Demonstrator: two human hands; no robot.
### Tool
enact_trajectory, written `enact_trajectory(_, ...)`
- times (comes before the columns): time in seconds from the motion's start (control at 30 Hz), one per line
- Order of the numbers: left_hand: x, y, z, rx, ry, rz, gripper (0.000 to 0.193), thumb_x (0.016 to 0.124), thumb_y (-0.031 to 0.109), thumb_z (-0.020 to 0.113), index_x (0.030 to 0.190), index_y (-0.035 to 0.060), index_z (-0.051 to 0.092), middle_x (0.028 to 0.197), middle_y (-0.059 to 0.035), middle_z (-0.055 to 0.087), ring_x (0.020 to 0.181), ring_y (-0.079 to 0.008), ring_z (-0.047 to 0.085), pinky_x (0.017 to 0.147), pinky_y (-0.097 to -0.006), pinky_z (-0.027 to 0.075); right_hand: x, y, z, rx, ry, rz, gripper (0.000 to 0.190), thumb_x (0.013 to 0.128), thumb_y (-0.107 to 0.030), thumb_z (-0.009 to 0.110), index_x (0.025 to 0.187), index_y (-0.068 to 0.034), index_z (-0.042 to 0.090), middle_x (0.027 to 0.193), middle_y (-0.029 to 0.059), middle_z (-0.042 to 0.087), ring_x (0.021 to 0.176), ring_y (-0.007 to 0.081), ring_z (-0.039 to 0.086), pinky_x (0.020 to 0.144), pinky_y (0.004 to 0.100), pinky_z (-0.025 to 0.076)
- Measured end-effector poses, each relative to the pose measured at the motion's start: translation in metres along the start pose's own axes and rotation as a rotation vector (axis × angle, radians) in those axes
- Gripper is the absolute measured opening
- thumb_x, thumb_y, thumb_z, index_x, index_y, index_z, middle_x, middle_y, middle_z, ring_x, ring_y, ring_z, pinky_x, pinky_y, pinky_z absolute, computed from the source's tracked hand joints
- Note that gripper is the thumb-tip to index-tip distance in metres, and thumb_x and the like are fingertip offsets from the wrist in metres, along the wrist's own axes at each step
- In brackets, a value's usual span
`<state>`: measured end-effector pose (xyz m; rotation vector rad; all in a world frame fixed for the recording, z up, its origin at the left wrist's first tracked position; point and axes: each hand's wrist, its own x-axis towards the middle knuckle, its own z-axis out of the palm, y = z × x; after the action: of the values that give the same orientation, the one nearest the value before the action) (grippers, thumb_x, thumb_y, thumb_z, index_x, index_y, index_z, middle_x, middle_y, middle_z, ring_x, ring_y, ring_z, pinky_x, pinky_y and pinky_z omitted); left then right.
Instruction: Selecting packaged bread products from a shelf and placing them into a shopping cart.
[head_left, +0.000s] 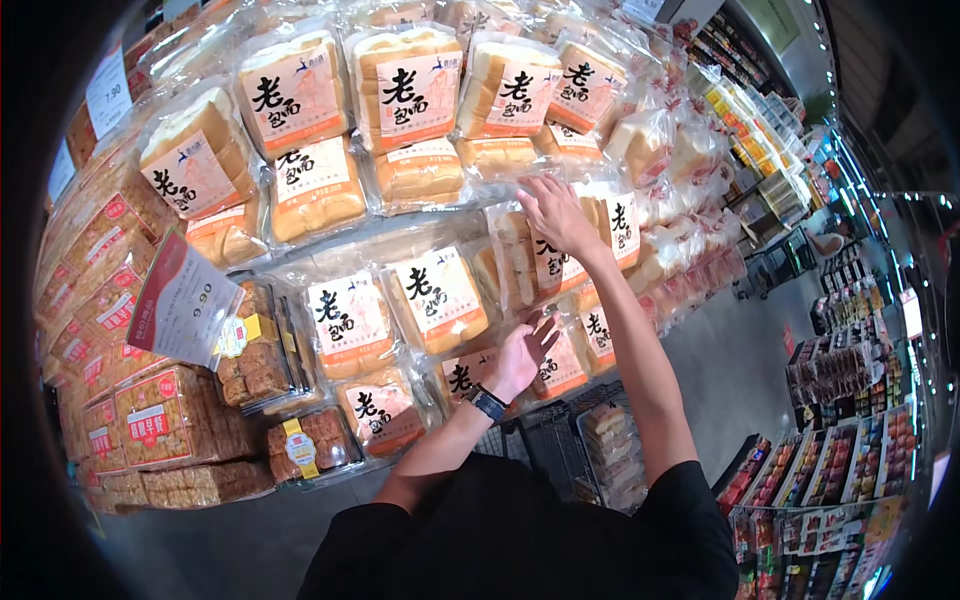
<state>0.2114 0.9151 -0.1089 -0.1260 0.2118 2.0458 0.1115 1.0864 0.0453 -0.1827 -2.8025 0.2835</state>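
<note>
My right hand (556, 216) reaches palm down over the top of a clear-wrapped bread loaf (517, 262), its fingers spread; whether they touch the wrapper cannot be told. Nearer my body, my left hand (523, 358), with a dark watch (489, 405) on its wrist, is half turned up with its fingers apart and nothing held. Beneath it lies a bread loaf (466, 375) with a white and orange label, partly hidden by the hand. To the left, two more wrapped loaves lean side by side, one of them a bread loaf (436, 298).
An upper tier holds several bread loaves (409, 90). At left stand stacked packs of golden pastry (161, 416), a price sign (186, 300) and boxed brown cakes (251, 360). A wire shopping cart (592, 442) containing wrapped bread stands below the display's front edge. Snack shelves (817, 465) line the right.
</note>
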Motion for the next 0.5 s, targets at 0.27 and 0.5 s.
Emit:
enact_trajectory(0.27, -0.025, -0.008, 0.007, -0.033, -0.051, 0.041, 0.039, 0.095, 0.001, 0.046, 0.134, 0.0057, 0.049, 0.138, -0.0068, 0.054, 0.14, -0.0281, 0.049, 0.118, -0.045, 0.039, -0.019, -0.013, -0.01, 0.052, -0.064, -0.025, 0.05, 0.108, -0.043, 0.042, 0.132, -0.004, 0.062, 0.137, 0.0208, 0.06, 0.141, 0.0389, 0.044, 0.118, 0.0618, 0.027)
enact_trajectory(0.5, -0.06, -0.015, 0.007, -0.057, -0.072, 0.04, 0.041, 0.096, 0.001, 0.048, 0.136, 0.0077, 0.048, 0.147, -0.0062, 0.048, 0.143, -0.0275, 0.045, 0.118, -0.0453, 0.037, -0.01, -0.042, -0.019, -0.018, -0.242, -0.055, 0.044, 0.111, -0.037, 0.038, 0.123, -0.005, 0.065, 0.116, 0.0183, 0.068, 0.12, 0.0372, 0.059, 0.117, 0.059, 0.03)
